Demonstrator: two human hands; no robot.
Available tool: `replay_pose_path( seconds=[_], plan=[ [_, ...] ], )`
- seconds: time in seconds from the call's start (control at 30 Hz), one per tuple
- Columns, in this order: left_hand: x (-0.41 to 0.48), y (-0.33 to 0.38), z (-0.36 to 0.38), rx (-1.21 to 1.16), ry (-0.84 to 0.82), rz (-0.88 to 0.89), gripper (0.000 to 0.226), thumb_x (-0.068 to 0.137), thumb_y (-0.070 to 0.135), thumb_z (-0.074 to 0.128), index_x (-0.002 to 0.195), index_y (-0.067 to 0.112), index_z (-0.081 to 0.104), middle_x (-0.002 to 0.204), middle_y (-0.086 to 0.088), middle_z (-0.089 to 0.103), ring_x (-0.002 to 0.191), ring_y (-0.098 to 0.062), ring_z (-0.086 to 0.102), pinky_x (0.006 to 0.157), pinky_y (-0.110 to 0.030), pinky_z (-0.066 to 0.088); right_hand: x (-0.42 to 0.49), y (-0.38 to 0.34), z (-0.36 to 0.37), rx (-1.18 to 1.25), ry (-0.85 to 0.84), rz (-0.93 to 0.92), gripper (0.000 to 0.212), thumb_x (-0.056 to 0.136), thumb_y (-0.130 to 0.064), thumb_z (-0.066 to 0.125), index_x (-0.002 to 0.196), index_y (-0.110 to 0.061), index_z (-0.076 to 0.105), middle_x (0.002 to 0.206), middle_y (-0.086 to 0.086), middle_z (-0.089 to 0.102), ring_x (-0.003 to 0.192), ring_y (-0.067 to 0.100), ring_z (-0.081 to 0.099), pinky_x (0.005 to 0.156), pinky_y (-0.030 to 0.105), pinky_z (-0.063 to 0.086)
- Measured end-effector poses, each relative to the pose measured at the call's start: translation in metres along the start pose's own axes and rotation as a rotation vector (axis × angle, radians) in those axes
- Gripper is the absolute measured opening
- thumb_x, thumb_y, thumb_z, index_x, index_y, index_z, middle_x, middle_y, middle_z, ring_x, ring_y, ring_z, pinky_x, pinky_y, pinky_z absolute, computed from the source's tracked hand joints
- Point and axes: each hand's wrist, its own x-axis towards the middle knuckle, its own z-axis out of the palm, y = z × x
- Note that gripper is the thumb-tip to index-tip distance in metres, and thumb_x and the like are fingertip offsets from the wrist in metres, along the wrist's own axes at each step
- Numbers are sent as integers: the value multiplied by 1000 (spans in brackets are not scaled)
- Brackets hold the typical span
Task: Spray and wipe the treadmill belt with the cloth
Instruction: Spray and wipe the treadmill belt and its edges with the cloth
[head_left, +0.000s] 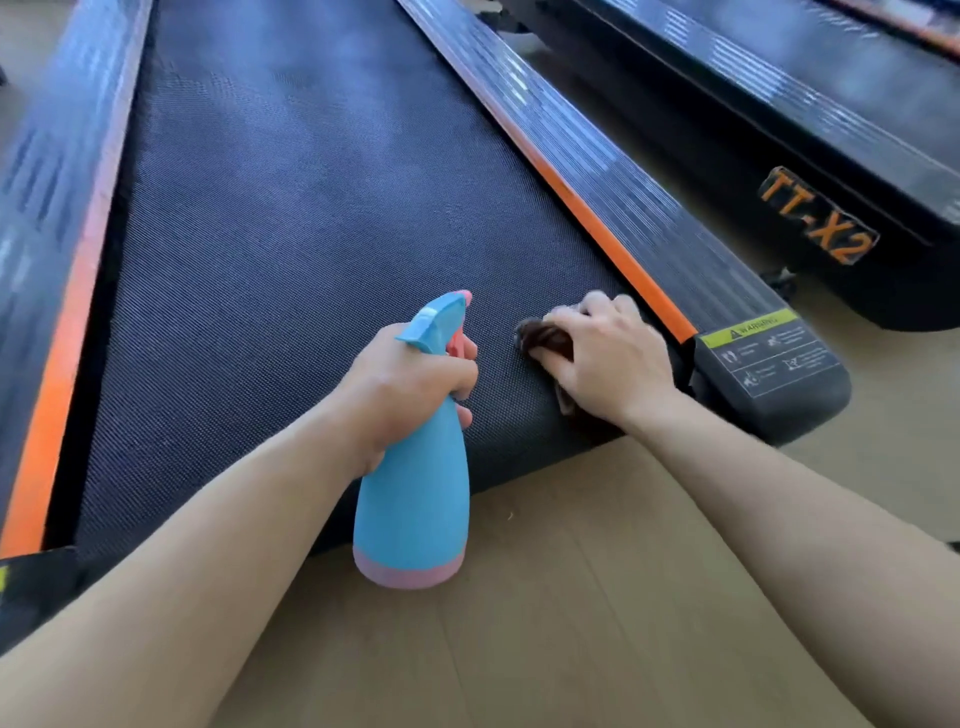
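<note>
The black textured treadmill belt (291, 218) runs away from me between two side rails with orange stripes. My left hand (405, 384) grips the neck of a blue spray bottle (415, 499) with a pink base and pink nozzle tip, fingers round the trigger, nozzle aimed forward over the belt's near end. My right hand (608, 358) holds a dark brown cloth (545, 338) bunched under its curled fingers, pressed on the belt near the right rear corner. Most of the cloth is hidden under the hand.
The right side rail (613, 197) ends in a black cap with a yellow warning label (769, 353). A second treadmill marked TT-X2 (815, 218) stands close on the right. A light wooden floor (571, 597) lies below the belt's near edge.
</note>
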Motion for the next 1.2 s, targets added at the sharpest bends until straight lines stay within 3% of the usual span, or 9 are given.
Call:
replay_pose_path(
  seconds=[0.17,0.4,0.5,0.6,0.7,0.83,1.03,1.13,1.2],
  plan=[
    [-4,5,6,15,-12,20,52,56,13,61,105,24,72,95,-5,70,62,-26,68,85,-52,62,66,17,1,-78,14,203,42,101,-57,46,127,-29,62,125,14,55,118,37,47,90,49,46],
    [-3,3,3,0,-31,0,43,57,14,62,98,14,72,94,-6,69,62,-25,66,71,-38,63,-20,30,-13,-89,6,105,35,96,-56,55,116,-29,63,109,5,59,108,32,52,79,43,50],
    [-2,3,5,14,-33,-6,47,57,14,62,103,14,71,95,-5,70,59,-24,67,79,-45,64,-31,39,-12,-132,31,103,40,94,-59,52,113,-26,64,106,5,56,100,32,51,72,42,50],
    [-2,4,11,19,-42,9,49,57,15,61,105,19,72,97,-7,71,58,-24,67,83,-50,63,-33,35,-9,-36,44,76,49,92,-61,46,124,-27,59,117,5,49,103,31,48,79,43,50],
    [-3,4,18,8,-57,9,38,57,15,61,93,21,71,103,-8,71,58,-22,67,74,-40,63,-48,45,-10,124,89,-43,50,91,-48,43,130,-18,47,127,8,43,104,33,46,86,45,46],
    [-2,2,23,13,-60,17,48,58,15,62,101,33,74,101,-2,71,59,-21,68,83,-47,64,-69,65,-3,-86,95,-270,56,97,-46,49,145,-18,50,143,18,43,111,38,46,99,51,44],
    [0,1,30,30,-61,-14,47,57,17,62,103,15,72,96,-4,72,59,-24,69,76,-41,62,-49,66,1,-196,279,-366,38,100,-35,56,133,-18,63,118,22,57,86,38,53,65,46,54],
    [1,2,32,35,-65,0,51,57,16,61,106,22,73,100,-3,72,57,-22,69,73,-38,62,-26,60,-11,-151,347,-242,35,100,-36,56,131,-21,63,119,21,54,89,39,52,64,46,52],
    [3,2,35,23,-63,6,46,57,15,61,101,26,73,101,-3,71,56,-22,67,71,-38,63,6,57,-19,-99,307,-83,39,101,-39,57,136,-23,59,124,20,50,100,42,50,72,50,53]
  ],
)
